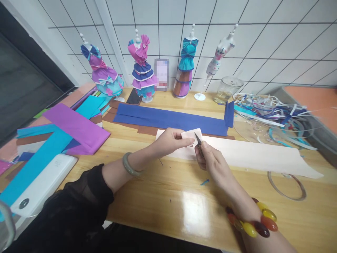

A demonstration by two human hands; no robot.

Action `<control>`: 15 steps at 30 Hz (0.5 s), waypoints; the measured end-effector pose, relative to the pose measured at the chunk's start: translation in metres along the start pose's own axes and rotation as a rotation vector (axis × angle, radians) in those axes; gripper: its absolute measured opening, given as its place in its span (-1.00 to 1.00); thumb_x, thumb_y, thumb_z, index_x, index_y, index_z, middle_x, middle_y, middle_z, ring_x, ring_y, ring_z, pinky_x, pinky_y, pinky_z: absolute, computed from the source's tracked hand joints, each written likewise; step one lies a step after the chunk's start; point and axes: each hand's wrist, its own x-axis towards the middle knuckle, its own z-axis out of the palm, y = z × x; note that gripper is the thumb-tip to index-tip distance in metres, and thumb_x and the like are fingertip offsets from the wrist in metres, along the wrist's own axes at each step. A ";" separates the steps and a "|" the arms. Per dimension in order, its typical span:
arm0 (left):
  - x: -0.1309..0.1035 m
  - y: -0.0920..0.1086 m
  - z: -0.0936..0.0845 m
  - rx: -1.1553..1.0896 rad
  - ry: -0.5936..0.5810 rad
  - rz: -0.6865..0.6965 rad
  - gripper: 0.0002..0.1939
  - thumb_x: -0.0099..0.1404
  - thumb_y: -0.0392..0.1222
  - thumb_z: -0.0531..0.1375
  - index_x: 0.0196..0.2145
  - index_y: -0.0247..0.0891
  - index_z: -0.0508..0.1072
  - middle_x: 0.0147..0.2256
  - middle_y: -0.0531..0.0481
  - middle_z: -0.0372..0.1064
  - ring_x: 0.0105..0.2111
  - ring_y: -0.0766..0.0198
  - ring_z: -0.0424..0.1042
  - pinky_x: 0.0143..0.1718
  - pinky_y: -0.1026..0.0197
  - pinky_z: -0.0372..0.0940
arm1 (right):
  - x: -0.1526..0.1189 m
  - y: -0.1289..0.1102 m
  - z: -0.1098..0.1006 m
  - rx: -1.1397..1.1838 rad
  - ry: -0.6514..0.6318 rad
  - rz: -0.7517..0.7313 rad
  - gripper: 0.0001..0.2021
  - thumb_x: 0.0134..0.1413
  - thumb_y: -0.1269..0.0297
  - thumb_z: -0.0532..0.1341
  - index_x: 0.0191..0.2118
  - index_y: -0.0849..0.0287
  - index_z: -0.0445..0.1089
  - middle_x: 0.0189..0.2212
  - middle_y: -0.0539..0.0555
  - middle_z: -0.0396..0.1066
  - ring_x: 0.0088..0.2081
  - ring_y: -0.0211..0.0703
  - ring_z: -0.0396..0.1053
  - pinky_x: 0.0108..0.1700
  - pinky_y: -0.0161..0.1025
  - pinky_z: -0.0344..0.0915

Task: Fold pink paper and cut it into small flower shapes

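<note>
My left hand is closed on a small folded piece of pale pink crepe paper, pinched between thumb and fingers. In my right hand is a pair of small scissors; their dark pointed blades lie over the pale pink piece, and my fingers cover most of the handles. Beneath both hands stretches a long pale pink paper strip with a curling right end. Behind it lies a dark blue paper strip, folded upward at its right end, with brown paper partly under it.
Mini mannequins in paper dresses and a bare mannequin line the wall. A glass cup stands near tangled paper scraps. At left are purple paper and a white power bank; a tape ring lies right.
</note>
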 end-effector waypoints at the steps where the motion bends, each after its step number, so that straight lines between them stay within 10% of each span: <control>1: 0.000 0.000 0.000 0.003 -0.003 0.000 -0.72 0.07 -0.05 0.21 -0.47 -0.38 0.47 -0.47 -0.02 0.40 -0.46 0.39 0.31 -0.41 0.33 0.16 | 0.000 0.000 0.000 -0.008 0.005 -0.005 -0.60 0.20 -0.06 -0.11 -0.48 0.13 0.12 -0.67 -0.12 -0.09 -0.64 -0.31 -0.09 -0.59 -0.32 -0.12; 15: 0.001 0.004 -0.005 0.025 -0.056 -0.011 -0.74 0.08 -0.07 0.20 -0.50 -0.38 0.43 -0.47 -0.02 0.40 -0.44 0.37 0.32 -0.38 0.32 0.17 | -0.002 -0.001 -0.003 -0.145 0.025 -0.059 -0.59 0.22 -0.02 -0.11 -0.51 0.15 0.12 -0.64 -0.08 -0.02 -0.59 -0.29 -0.04 -0.55 -0.31 -0.08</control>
